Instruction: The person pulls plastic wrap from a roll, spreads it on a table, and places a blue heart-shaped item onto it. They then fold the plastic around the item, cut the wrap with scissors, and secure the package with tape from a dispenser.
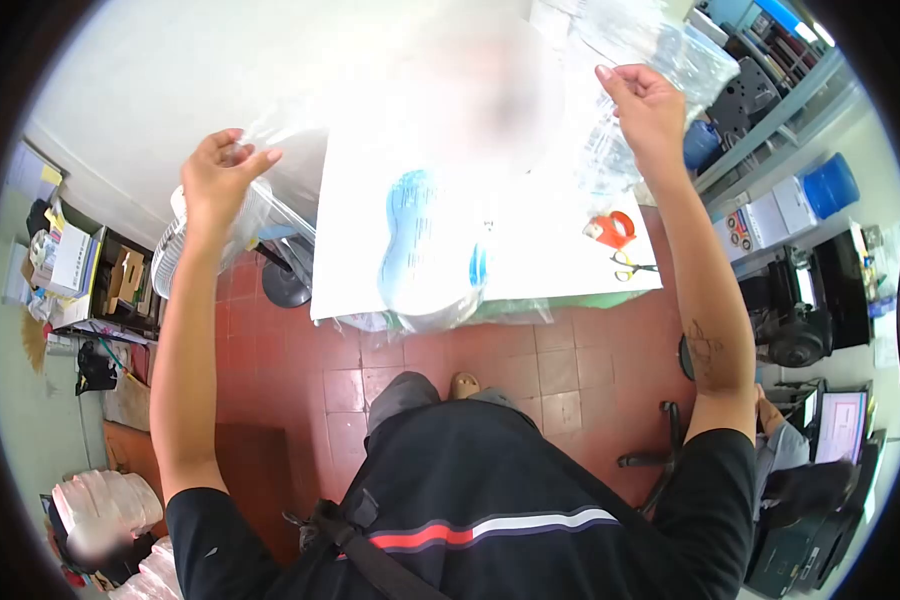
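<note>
So both hands are way apart, left hand (217,180) half curled, thumb out, by some wispy clear plastic (288,122), right hand (652,110) curled, thumb near index, can't tell if either's actually gripping, and blue-printed plastic (407,240) sits on the white table (340,285).

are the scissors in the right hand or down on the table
On the table: the scissors lie beside the red tape dispenser, away from the right hand.
</note>
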Demonstrator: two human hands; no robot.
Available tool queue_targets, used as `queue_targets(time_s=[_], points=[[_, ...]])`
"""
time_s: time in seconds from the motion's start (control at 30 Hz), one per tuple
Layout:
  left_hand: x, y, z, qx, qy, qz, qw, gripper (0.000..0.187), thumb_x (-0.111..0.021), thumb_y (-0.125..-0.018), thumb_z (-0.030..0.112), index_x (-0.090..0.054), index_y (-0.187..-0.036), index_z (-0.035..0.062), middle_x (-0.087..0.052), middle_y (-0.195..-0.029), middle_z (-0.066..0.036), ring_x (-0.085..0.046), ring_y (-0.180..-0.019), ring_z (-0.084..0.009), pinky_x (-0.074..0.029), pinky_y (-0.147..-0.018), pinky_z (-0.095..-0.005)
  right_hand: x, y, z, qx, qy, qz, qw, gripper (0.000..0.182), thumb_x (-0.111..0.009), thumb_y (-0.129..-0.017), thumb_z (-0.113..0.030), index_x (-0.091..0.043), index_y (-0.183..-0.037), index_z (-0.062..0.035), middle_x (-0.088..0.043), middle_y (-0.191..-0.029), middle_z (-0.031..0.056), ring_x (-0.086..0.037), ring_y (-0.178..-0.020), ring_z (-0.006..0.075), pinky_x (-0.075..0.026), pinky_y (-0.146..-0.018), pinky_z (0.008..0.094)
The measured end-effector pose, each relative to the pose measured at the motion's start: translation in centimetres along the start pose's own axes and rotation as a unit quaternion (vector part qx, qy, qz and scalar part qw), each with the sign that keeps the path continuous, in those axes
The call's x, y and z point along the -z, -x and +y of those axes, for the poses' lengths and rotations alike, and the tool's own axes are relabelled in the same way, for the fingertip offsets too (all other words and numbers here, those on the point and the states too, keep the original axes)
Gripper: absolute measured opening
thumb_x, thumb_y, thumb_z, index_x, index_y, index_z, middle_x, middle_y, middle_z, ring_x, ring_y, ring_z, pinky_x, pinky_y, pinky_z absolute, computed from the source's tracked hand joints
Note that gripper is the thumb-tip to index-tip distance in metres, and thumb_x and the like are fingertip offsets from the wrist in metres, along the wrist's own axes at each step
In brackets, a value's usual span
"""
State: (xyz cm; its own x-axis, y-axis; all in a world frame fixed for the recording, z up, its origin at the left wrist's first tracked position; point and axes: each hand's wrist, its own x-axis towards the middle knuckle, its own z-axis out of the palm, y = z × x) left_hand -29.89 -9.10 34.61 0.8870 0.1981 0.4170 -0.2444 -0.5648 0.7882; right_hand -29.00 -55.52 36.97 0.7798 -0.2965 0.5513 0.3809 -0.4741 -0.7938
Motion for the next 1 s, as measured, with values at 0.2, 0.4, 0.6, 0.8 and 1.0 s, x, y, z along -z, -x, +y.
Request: queue_targets(time_s=[0.2, 0.4, 0.6, 0.8, 1.0], points=[[-7.2, -9.2, -9.1, 0.124, 0.022, -0.002, 0.992, 0.03, -0.079, -0.085, 0.026, -0.072, -0.088, -0.0023, -0.067, -0.068, -0.005, -0.06, -0.064, -0.0113, -0.045, -0.058, -0.0263, -7.6, -7.0, 11.0, 0.02, 0.174, -0.015, 0.984, 0.028, -0.076, -0.085, -0.027, -0.07, -0.086, 0.0002, -0.056, -0.059, 0.0044, -0.05, -0.05, 0.0163, -0.043, -0.052, 0.0309], [-16.9, -12.0, -20.8, 0.072, -0.14, -0.029, 0.987, 0.03, -0.074, -0.083, 0.035, -0.074, -0.081, 0.0054, -0.069, -0.072, -0.015, -0.066, -0.065, -0.0292, -0.05, -0.062, -0.0411, -15.3, -3.5, 26.9, -0.231, 0.141, -0.029, 0.962, 0.028, -0.073, -0.085, -0.026, -0.065, -0.079, 0.0005, -0.066, -0.066, 0.0151, -0.065, -0.055, 0.0244, -0.051, -0.058, 0.0404], [-22.0, -6.2, -31.4, 0.307, -0.245, -0.36, 0.846, 0.027, -0.066, -0.077, 0.024, -0.074, -0.081, -0.0018, -0.066, -0.069, -0.02, -0.065, -0.06, -0.0331, -0.053, -0.059, -0.0429, -14.1, 8.4, 34.9, -0.321, 0.332, -0.354, 0.813, 0.027, -0.081, -0.075, -0.03, -0.074, -0.075, -0.0037, -0.071, -0.081, 0.0173, -0.069, -0.078, 0.0336, -0.054, -0.076, 0.0414], [-22.3, -5.9, -30.5, 0.362, -0.278, -0.473, 0.754, 0.025, -0.064, -0.073, 0.017, -0.072, -0.077, -0.0057, -0.063, -0.064, -0.019, -0.061, -0.052, -0.0287, -0.051, -0.053, -0.0405, -14.5, 9.8, 33.0, -0.418, 0.268, -0.445, 0.745, 0.029, -0.079, -0.078, -0.029, -0.072, -0.079, -0.0009, -0.07, -0.074, 0.015, -0.067, -0.066, 0.0262, -0.053, -0.066, 0.038], [-17.0, -9.1, -29.8, 0.12, -0.35, -0.356, 0.858, 0.029, -0.077, -0.077, 0.025, -0.074, -0.097, 0.0038, -0.072, -0.103, -0.017, -0.07, -0.095, -0.034, -0.056, -0.082, -0.0396, -13.5, 3.9, 33.2, -0.233, 0.385, -0.442, 0.776, 0.033, -0.066, -0.088, -0.03, -0.071, -0.103, -0.0012, -0.07, -0.106, 0.0205, -0.068, -0.098, 0.0366, -0.052, -0.089, 0.0424]])
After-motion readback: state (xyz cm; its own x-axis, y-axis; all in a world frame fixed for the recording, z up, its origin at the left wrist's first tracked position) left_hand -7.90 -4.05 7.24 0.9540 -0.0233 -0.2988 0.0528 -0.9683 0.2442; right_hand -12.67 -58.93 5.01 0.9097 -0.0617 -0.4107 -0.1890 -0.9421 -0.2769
